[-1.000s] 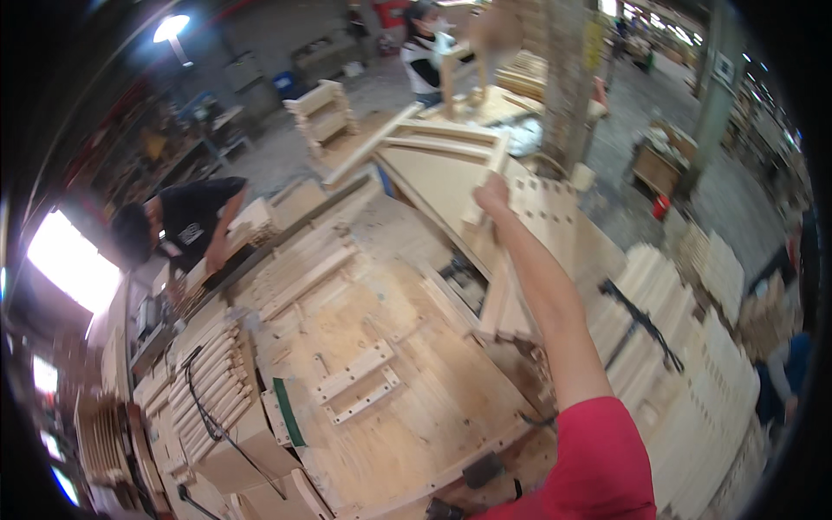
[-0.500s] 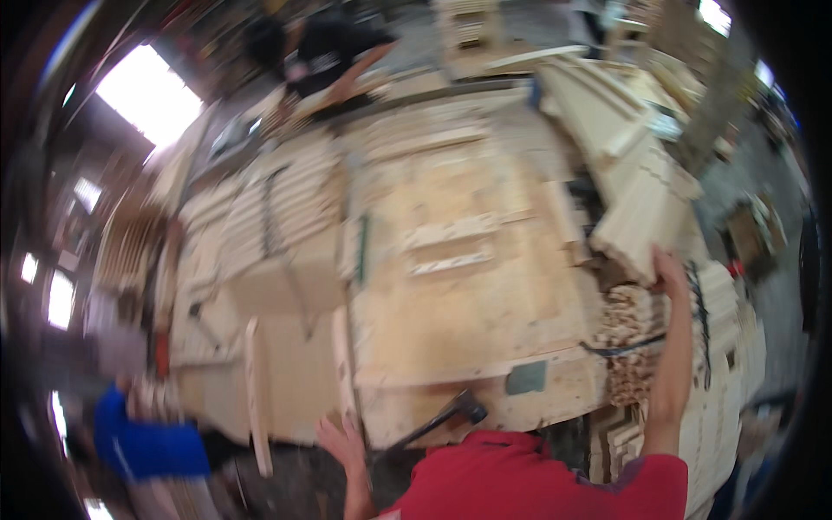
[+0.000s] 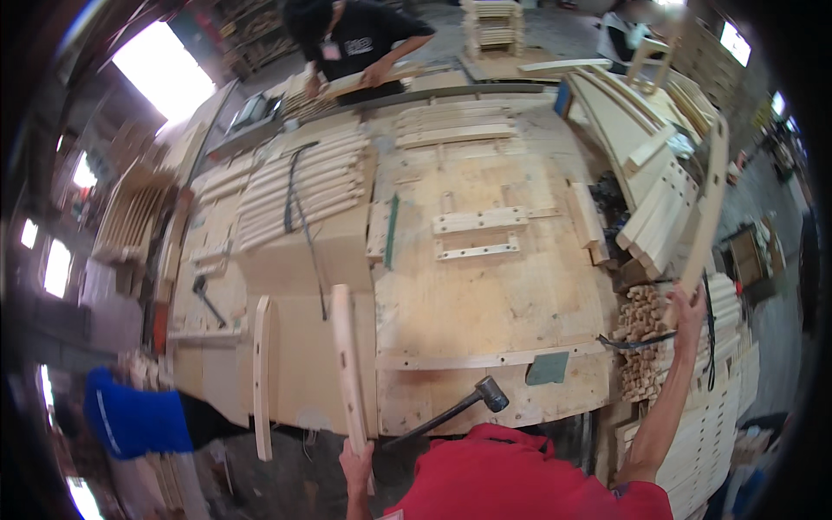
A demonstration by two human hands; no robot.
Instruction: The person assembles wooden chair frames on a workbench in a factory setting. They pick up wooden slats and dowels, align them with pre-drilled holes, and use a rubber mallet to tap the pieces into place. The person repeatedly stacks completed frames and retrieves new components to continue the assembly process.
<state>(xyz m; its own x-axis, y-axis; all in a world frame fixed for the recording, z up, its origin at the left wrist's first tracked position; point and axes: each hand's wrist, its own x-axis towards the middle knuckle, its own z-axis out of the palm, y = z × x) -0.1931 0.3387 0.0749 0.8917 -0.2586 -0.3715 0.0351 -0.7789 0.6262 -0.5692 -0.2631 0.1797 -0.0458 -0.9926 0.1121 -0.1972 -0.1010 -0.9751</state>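
At the near edge of the worktop [image 3: 494, 321], your left grip [image 3: 356, 466] is closed around the lower part of a slotted slat [image 3: 349, 373]. This slat points away from you, its upper end over a brown sheet [image 3: 282, 270]. To the right of the worktop, your right grip [image 3: 687, 310] is clamped on the lower end of a curved slat [image 3: 714, 178], which extends up and outward beside the drilled boards [image 3: 663, 212].

Next to the right grip, note the stack of sticks [image 3: 640, 314], end faces toward you, with a black strap [image 3: 637, 346] across it. To the left of the slotted slat, and apart from it, another slat [image 3: 263, 377] lies roughly parallel.

Between your two grips, locate the black mallet [image 3: 492, 394] on the worktop, handle angled toward your left grip. A green pad [image 3: 548, 368] lies just to its right. Farther in, two drilled bars [image 3: 479, 221] sit one behind the other near the middle.

Left of the green strip [image 3: 393, 230], a row of rods [image 3: 316, 182] lies side by side. Beyond the far rail, a co-worker in black [image 3: 364, 42] handles wooden pieces. At lower left is a person in blue [image 3: 143, 412].
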